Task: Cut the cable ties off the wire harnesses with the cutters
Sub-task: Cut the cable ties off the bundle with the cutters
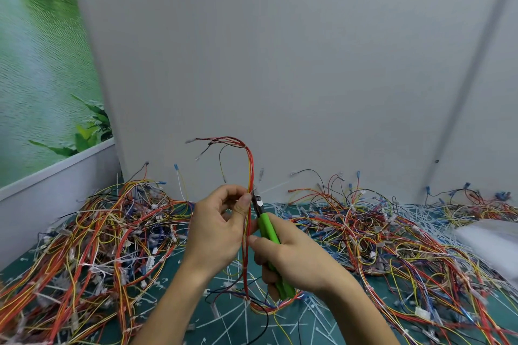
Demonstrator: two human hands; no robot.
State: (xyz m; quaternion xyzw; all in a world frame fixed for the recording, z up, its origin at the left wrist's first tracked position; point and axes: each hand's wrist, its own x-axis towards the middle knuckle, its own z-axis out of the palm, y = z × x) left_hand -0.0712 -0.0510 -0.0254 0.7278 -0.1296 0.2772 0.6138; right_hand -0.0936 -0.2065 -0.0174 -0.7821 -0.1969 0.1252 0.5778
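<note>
Left hand [215,230] pinches harness [250,171], right hand [294,258] cutters [266,228]; teal mat [173,260], wall [280,64].

Teal table [173,269] — heaped wire harnesses [98,232], white cable ties [232,316] strewn between.

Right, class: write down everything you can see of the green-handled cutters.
The green-handled cutters have two bright green, plastic-looking handles and a small dark metal head. The right hand grips the handles, whose ends poke out below it. The tool tilts up and leftward, its head against the thin red and yellow wire harness that the left hand pinches upright. Whether the blades are closed is unclear.
</note>
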